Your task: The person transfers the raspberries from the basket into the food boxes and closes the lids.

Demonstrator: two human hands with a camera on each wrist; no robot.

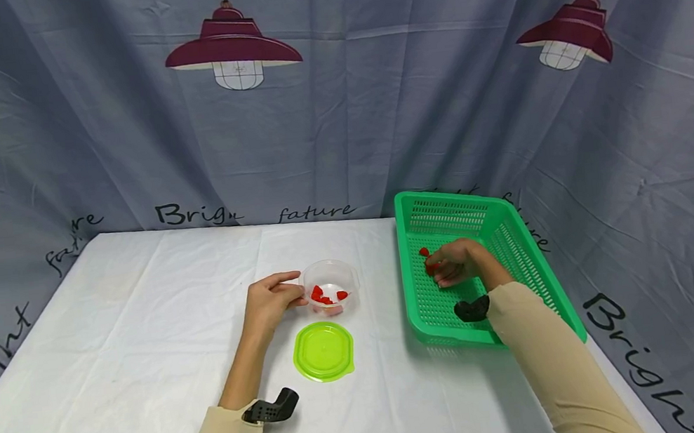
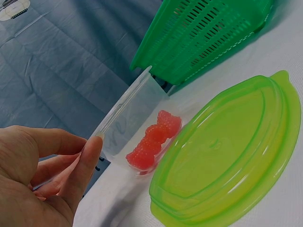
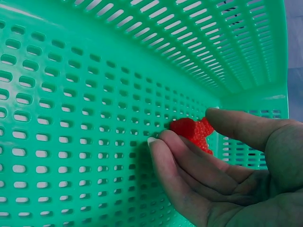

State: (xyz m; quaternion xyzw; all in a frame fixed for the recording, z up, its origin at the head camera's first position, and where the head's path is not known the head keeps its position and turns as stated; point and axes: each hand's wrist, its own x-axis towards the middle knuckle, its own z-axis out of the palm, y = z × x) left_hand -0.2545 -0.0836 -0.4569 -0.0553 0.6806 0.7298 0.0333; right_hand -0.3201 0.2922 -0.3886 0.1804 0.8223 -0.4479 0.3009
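Observation:
My left hand (image 1: 270,301) is at the left side of a clear round plastic container (image 1: 343,273), thumb and fingers pinching its rim. Several red raspberries (image 2: 154,139) lie in the bottom of the container. Just in front of it, a green lid (image 1: 323,351) rests flat on the table. My right hand (image 1: 455,261) is down inside a green basket (image 1: 416,308), its thumb and fingers curved around a raspberry (image 3: 183,126). More red berries show close behind those fingers in the right wrist view, partly hidden by them.
A white cloth (image 1: 144,336) covers the table. The basket stands at the right, with raised, slotted walls around my right hand. Behind the table hangs a grey curtain (image 1: 343,118) printed with lamps and lettering.

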